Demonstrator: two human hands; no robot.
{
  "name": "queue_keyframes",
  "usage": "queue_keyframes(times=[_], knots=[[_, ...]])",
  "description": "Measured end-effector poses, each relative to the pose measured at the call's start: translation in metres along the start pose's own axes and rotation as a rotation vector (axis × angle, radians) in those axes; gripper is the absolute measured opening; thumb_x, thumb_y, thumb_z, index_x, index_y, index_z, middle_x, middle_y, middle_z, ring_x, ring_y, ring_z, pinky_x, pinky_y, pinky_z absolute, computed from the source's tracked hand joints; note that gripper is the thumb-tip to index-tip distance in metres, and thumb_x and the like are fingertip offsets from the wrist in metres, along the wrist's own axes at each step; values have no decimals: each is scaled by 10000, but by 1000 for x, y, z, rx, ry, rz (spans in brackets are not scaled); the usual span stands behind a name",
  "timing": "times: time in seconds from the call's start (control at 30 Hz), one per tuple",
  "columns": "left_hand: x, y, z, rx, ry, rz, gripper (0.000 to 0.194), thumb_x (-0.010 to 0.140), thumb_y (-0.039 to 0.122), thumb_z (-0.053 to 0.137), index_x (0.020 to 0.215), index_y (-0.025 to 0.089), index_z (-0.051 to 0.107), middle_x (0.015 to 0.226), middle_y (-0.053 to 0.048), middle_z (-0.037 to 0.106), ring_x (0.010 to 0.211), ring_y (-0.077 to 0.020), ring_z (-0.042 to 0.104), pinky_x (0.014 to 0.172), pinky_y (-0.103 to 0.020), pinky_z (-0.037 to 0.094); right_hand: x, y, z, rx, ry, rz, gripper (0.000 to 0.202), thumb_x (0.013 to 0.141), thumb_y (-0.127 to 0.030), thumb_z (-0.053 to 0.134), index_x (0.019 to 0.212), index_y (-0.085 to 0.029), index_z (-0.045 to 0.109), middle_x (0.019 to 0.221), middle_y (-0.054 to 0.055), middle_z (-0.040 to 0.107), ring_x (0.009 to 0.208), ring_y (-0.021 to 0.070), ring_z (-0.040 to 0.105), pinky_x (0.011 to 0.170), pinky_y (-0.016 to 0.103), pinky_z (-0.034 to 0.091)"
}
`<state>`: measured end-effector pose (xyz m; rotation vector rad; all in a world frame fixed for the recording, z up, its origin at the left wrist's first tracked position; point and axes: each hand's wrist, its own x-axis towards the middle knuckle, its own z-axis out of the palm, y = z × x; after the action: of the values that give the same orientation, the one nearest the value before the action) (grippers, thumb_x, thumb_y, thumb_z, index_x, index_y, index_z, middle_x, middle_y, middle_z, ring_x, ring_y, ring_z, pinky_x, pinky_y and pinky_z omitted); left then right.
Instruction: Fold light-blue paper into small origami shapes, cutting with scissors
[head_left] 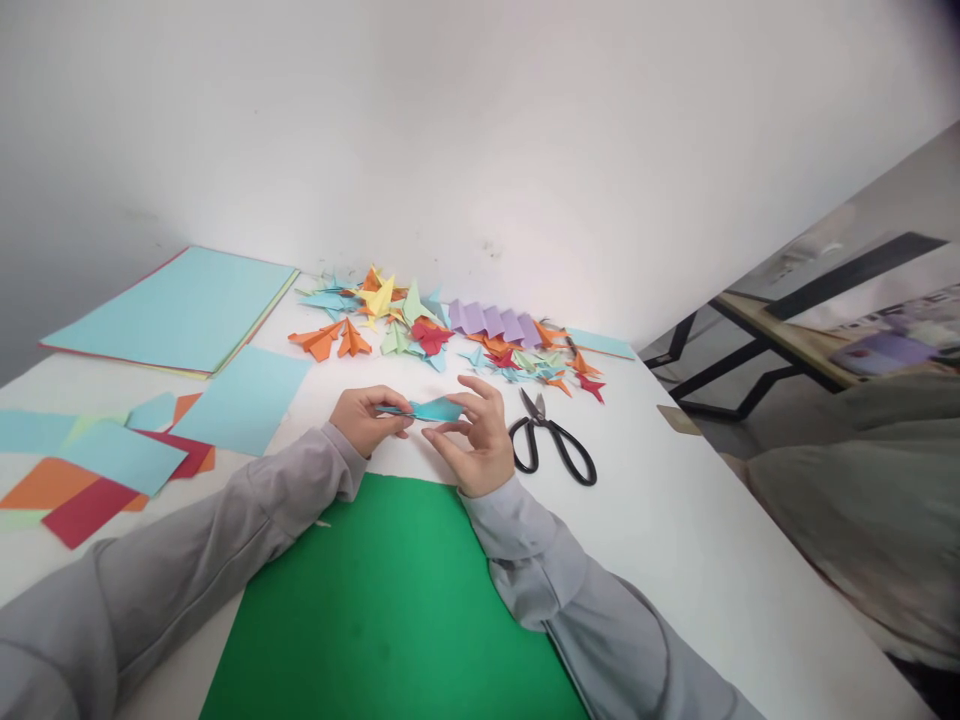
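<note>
A small folded piece of blue paper is held up above the table, just past the far edge of a green sheet. My left hand pinches its left end between thumb and fingers. At its right end is my right hand, the fingertips touching the paper and the thumb held apart below. Black-handled scissors lie just right of my right hand, blades pointing away and slightly parted.
Folded paper figures in several colours are heaped along the wall, beside a pleated purple paper. Large coloured sheets are stacked at the back left. Cut paper pieces lie at left. A person is at the right.
</note>
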<state>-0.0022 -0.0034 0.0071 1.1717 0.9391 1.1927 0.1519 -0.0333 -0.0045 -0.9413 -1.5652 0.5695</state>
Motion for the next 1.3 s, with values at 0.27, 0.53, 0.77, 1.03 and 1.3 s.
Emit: queue_keyframes(times=[0.27,0.53,0.77,1.03,1.3], knots=[[-1,-2,-1,48,-54,12,174,443,141,734,571,110,620,551,10,598,463,-93,564,476,-225,514,2,4,0,11,-35,7,209,631,-236,687,834,-233,639,1025,78,516,900,211,557,615,327,538],[-2,1,0,-45,-96,-104,295,393,195,785,588,98,587,499,7,596,424,-108,565,454,-245,510,3,4,5,201,-59,317,223,554,-317,735,710,-190,640,707,28,614,581,142,570,497,273,488],[-4,1,0,-6,-177,-111,295,412,204,788,609,90,601,533,9,593,471,-100,578,486,-232,518,2,0,6,245,-45,421,224,562,-326,727,707,-184,633,473,-16,584,393,124,526,395,251,442],[-1,-2,-1,-34,-246,-170,377,456,295,776,698,91,572,512,-23,627,485,-154,618,453,-258,518,8,-2,3,339,-33,534,225,533,-302,740,659,-143,643,426,-12,587,346,107,509,351,224,430],[-1,4,-1,26,-220,-191,351,465,275,771,693,94,575,404,-6,585,353,-126,549,354,-221,459,11,-4,2,459,-137,590,231,533,-280,745,672,-124,646,485,14,628,381,118,556,348,209,459]])
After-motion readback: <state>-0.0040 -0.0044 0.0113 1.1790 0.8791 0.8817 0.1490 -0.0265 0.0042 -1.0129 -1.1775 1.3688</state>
